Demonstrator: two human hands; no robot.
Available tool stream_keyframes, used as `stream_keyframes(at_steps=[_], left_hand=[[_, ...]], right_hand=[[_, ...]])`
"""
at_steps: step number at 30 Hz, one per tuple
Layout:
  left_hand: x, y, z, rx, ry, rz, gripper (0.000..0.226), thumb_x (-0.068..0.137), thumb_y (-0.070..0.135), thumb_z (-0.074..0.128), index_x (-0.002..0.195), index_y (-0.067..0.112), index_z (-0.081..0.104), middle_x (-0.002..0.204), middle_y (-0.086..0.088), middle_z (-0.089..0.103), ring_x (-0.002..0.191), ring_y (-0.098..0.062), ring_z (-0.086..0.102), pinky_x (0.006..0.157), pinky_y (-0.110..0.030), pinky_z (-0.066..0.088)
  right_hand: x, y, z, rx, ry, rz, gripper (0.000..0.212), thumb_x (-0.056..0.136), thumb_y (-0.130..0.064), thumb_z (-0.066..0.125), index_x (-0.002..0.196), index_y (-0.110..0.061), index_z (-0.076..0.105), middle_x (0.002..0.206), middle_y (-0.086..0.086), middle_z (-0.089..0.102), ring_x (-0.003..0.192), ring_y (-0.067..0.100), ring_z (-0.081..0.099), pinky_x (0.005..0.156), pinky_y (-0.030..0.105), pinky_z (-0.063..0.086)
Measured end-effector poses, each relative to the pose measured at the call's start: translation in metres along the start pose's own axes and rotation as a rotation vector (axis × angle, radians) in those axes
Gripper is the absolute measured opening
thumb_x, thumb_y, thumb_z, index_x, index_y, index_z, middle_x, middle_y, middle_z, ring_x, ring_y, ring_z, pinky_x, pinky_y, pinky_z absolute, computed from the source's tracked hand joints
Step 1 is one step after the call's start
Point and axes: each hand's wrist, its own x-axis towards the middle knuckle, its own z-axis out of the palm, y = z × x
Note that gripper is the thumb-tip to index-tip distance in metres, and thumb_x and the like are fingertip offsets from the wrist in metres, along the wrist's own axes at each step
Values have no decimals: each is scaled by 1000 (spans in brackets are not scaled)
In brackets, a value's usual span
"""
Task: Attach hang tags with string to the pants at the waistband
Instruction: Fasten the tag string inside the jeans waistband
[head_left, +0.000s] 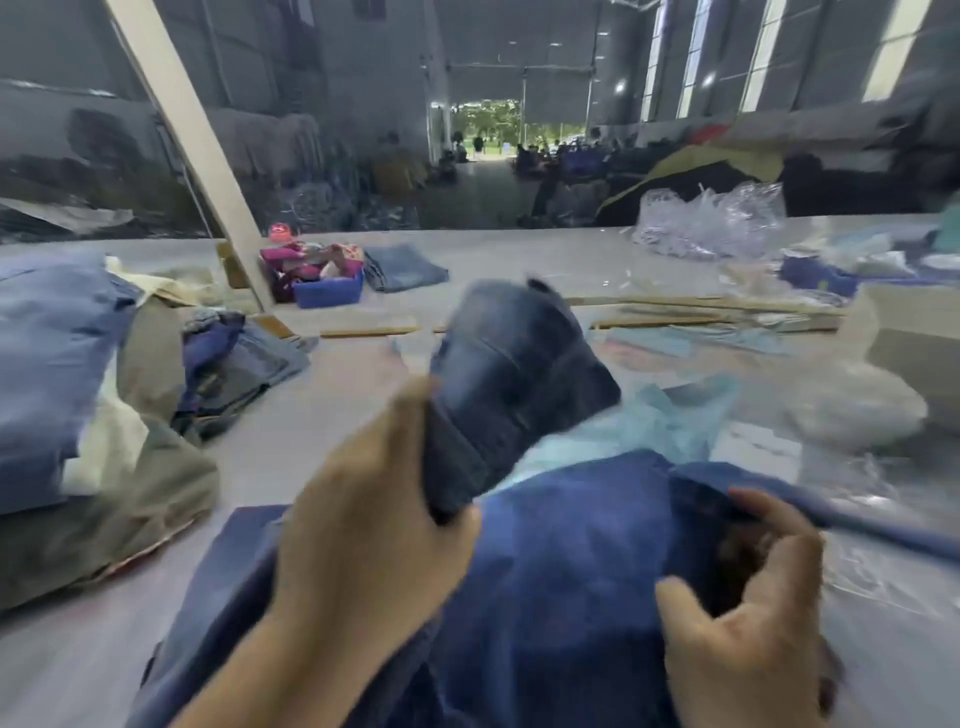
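Pants (545, 561) lie blurred at six o'clock on the table (322, 431); left hand (363, 540) grips a raised dark fold of them, right hand (748, 613) at four o'clock curls around a bunched part; bin (327, 292) at eleven o'clock

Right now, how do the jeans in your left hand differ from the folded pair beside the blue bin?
The jeans in the left hand are dark denim, lifted off the table and gripped; the folded pair is paler, faded, lying flat beside the blue bin, untouched. Both are denim.
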Motion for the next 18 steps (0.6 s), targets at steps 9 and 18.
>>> stream_keyframes(at_steps=[9, 18], left_hand=[[-57, 32, 50, -217, -252, -27, 42, 66, 30, 55, 108, 31, 62, 85, 7, 70, 80, -24, 65, 64, -32, 47], [-74, 65, 76, -39, -431, 443, 68, 63, 47, 60, 123, 16, 62, 111, 0, 63, 90, -23, 63, 82, -32, 51]], right_hand=[[20, 35, -53, 40, -33, 271, 81, 76, -9, 80, 139, -33, 36, 131, -3, 48, 115, 9, 49, 104, 23, 34], [40, 47, -68, 114, -157, 289, 75, 71, 21, 63, 117, -37, 53, 115, 0, 63, 111, 18, 61, 91, 28, 47]])
